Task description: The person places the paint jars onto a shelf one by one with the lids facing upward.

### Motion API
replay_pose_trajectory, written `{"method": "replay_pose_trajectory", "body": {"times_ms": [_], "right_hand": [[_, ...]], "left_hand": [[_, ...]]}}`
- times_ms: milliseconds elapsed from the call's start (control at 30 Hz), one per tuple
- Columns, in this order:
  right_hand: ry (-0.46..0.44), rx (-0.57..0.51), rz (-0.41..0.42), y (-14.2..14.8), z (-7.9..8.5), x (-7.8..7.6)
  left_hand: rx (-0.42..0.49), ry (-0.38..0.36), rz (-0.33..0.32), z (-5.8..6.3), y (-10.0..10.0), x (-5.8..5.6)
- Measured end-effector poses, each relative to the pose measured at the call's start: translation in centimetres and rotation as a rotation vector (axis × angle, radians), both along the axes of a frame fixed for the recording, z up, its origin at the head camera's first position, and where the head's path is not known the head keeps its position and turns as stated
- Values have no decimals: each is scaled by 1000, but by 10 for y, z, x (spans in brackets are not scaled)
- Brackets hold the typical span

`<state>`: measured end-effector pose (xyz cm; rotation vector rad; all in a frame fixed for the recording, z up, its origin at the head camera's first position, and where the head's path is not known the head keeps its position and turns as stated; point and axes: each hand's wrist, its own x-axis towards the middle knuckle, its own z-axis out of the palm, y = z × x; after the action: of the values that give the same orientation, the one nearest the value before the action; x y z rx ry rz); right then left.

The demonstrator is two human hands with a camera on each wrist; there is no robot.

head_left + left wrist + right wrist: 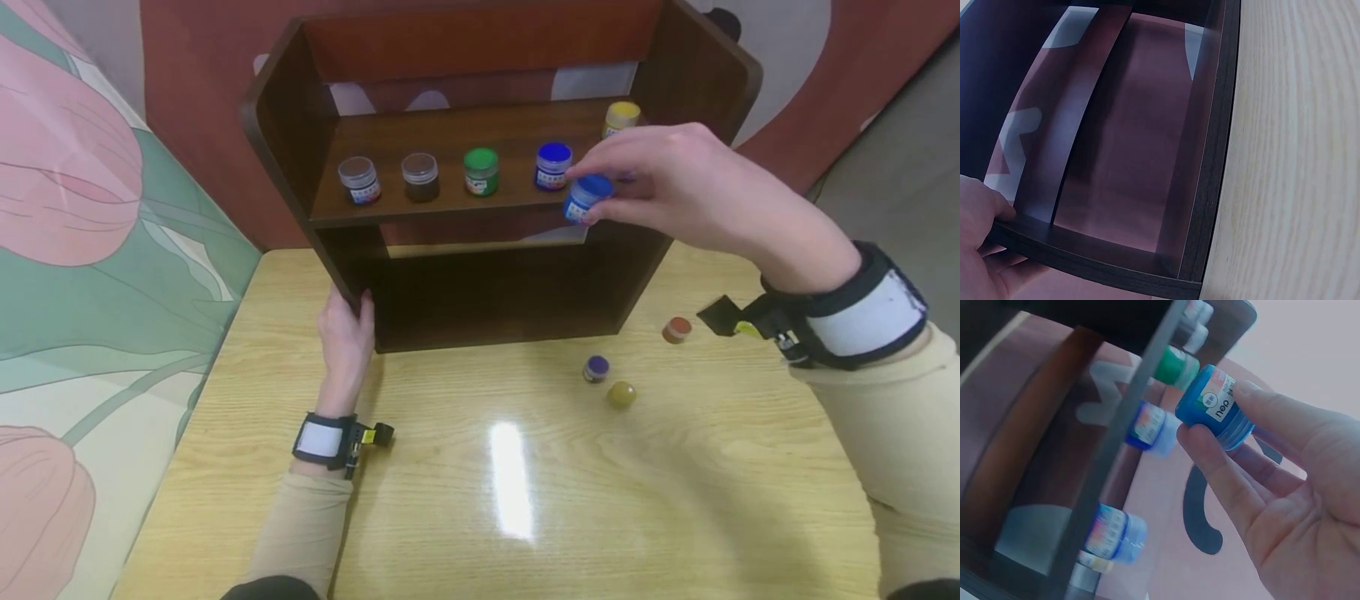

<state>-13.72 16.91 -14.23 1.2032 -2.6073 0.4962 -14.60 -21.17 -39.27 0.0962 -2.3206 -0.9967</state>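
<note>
My right hand (675, 183) pinches a blue paint jar (588, 198) between thumb and fingers, just in front of the upper shelf board. In the right wrist view the jar's label (1218, 394) faces the camera. A dark blue paint jar (553, 167) stands on the shelf left of the held one, and another blue jar (1112, 532) shows low in the right wrist view, mostly behind my hand in the head view. With my left hand (347, 333) I grip the lower left side panel of the dark brown wooden shelf (281, 142), thumb (1004, 209) on its inner side.
A green jar (481, 172), a black jar (420, 177) and a clear-lidded jar (360, 180) line the board's left part; a yellow jar (621, 118) stands farther back right. On the table (420, 517) sit a purple jar (596, 368), a yellowish one (622, 395) and an orange-brown one (677, 330).
</note>
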Motion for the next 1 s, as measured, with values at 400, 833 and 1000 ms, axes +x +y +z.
{"method": "replay_pose_trajectory", "body": {"times_ms": [400,833,1000], "right_hand": [[3,42,-210,-1,25,-24],[-93,107,-347,-14,31,-60],[-133,108,-349,-16,30,-71]], "left_hand": [[-7,-13,16,-1,-1,-1],[-5,-18,5,2,3,2],[-4,-14,6,3,4,4]]}}
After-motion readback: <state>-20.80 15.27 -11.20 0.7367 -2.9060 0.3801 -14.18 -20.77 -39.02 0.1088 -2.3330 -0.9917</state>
